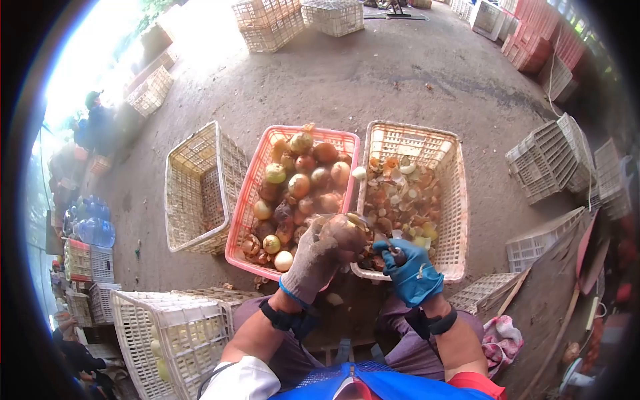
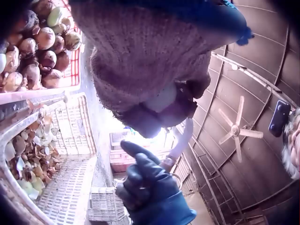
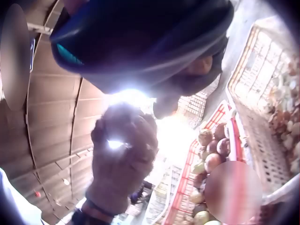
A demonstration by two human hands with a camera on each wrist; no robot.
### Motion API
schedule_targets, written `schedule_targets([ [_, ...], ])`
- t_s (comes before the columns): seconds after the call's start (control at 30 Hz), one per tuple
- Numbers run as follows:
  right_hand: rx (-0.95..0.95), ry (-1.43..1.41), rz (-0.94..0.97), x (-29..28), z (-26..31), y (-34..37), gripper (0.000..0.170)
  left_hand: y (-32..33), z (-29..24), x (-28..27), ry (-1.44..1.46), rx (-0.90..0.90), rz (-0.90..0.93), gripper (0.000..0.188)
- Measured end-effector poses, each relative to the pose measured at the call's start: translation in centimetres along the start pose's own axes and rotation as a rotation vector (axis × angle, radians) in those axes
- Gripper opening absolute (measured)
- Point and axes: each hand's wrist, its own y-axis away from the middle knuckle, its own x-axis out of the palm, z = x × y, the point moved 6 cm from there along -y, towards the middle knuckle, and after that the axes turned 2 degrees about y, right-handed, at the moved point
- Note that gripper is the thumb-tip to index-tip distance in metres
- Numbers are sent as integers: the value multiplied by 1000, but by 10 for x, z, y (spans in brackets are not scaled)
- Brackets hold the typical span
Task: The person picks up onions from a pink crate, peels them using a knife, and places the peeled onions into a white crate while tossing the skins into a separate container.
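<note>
My left hand point(image 1: 312, 261), in a knitted glove, grips a brown-skinned onion point(image 1: 341, 233) between the two crates. My right hand point(image 1: 412, 270) wears a blue rubber glove and grips a small knife, whose pale curved blade point(image 2: 183, 140) points up toward the onion in the left wrist view. Beyond my left hand, a red-rimmed crate point(image 1: 238, 217) holds many onions point(image 1: 298, 185), some brown, some pale green. Beside it on the right, a white crate point(image 1: 458, 223) holds onion skins and trimmings point(image 1: 400, 200). Glare washes out the onion in the right wrist view.
A white crate point(image 1: 223, 160) stands left of the onions. Another crate point(image 1: 173, 320), near my left knee, has pale round things inside. More crates point(image 1: 550, 160) are stacked at right. Large blue water bottles point(image 1: 95, 223) stand far left. A pink-and-white cloth point(image 1: 501, 343) lies by my right knee.
</note>
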Motion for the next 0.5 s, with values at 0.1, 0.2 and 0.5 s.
schedule_targets([
  [0.1, -52, -50, -91, -10, 24, -3, 26, 1, 6, -1, 13, 9, 7, 55],
  [0.2, -107, -9, -83, -14, 59, -1, 36, 6, 7, 7, -129, -44, 21, 51],
  [0.5, -185, 130, -4, -16, 54, -4, 26, 12, 8, 19, -361, -131, 266, 63],
])
